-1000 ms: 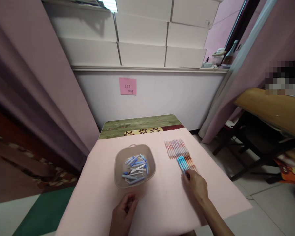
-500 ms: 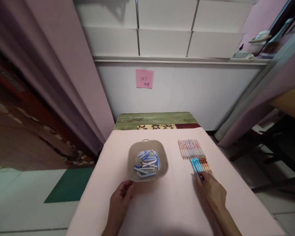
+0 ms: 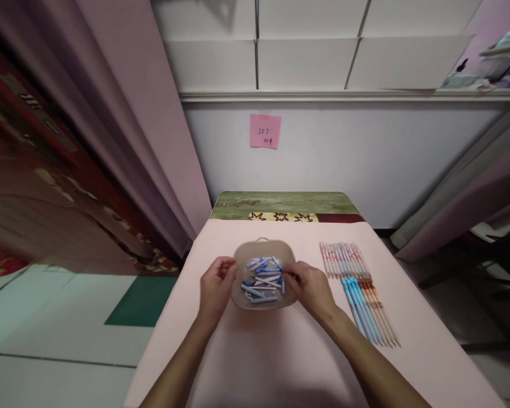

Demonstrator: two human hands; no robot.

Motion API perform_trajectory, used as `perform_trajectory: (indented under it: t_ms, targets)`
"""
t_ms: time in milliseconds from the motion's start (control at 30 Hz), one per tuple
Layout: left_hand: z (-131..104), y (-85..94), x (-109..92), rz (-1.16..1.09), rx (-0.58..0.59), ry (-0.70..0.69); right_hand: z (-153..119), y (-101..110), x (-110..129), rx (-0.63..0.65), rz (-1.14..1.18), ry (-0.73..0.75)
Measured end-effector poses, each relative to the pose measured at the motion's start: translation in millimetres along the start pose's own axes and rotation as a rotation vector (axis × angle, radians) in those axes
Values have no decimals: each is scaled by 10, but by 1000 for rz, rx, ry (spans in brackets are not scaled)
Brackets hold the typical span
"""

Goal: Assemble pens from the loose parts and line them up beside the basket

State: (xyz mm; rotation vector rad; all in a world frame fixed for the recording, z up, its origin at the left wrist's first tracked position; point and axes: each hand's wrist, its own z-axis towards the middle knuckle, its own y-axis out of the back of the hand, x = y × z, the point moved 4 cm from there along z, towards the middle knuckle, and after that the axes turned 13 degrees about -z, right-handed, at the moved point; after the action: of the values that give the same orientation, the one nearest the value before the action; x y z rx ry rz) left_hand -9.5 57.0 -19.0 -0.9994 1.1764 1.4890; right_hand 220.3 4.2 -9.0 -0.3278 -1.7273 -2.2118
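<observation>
A translucent grey plastic basin (image 3: 243, 252) stands on the pink cloth and holds loose blue and white pen parts (image 3: 266, 280). At its left rim is my left hand (image 3: 216, 289), fingers curled in and thumb near the edge; nothing shows in it. My right hand (image 3: 312, 286) reaches over the right rim with thumb and fingers pinched near the blue parts. Whatever its fingertips hold is hidden. Right of the basin lie a row of blue pens (image 3: 359, 309), brown-capped orange pens (image 3: 379, 311), and, behind them, a row of clear pens with reddish patterns (image 3: 344, 260).
The pink cloth (image 3: 246, 357) covers most of a small table with a green patterned far end (image 3: 280, 201). A pink note (image 3: 265, 131) is stuck on the white wall behind. A purple curtain (image 3: 153, 141) hangs at the left.
My right hand has left the blue pens and moved left to the basin. My left hand has moved up beside the basin's left rim. The view has shifted slightly.
</observation>
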Motion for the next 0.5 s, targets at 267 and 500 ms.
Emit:
perform_trajectory:
  t_ms: [267, 500]
  targets:
    - [386, -633, 171, 472, 454, -112, -309, -136, -121, -28, 45, -95]
    - [524, -889, 455, 629, 509, 1, -659, 12, -644, -130, 98, -269]
